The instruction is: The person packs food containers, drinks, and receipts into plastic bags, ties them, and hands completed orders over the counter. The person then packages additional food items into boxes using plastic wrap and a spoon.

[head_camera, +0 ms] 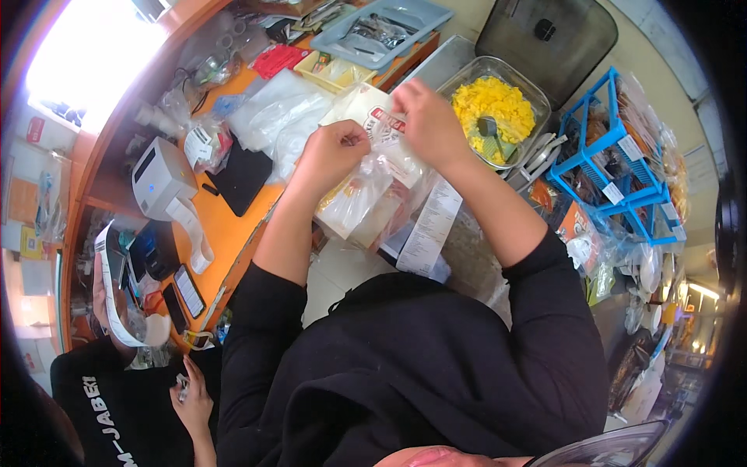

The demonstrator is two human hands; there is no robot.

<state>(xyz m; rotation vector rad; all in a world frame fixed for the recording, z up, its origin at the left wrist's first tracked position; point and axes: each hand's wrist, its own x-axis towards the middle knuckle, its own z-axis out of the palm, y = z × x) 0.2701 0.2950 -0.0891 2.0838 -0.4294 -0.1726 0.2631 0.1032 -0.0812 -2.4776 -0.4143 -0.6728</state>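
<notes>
A clear plastic bag holding paper food boxes stands before me at the counter's edge. At its top left, the fingers of my left hand are curled on the thin plastic. To the right, my right hand pinches another part of the bag's top, over a white printed paper package. A long printed receipt hangs beside the bag on its right. What lies inside the bag is partly hidden by the crumpled plastic.
Flat plastic bags and a label printer are on the orange counter at left. A glass dish of yellow food and blue baskets stand right. A co-worker's hand shows at lower left.
</notes>
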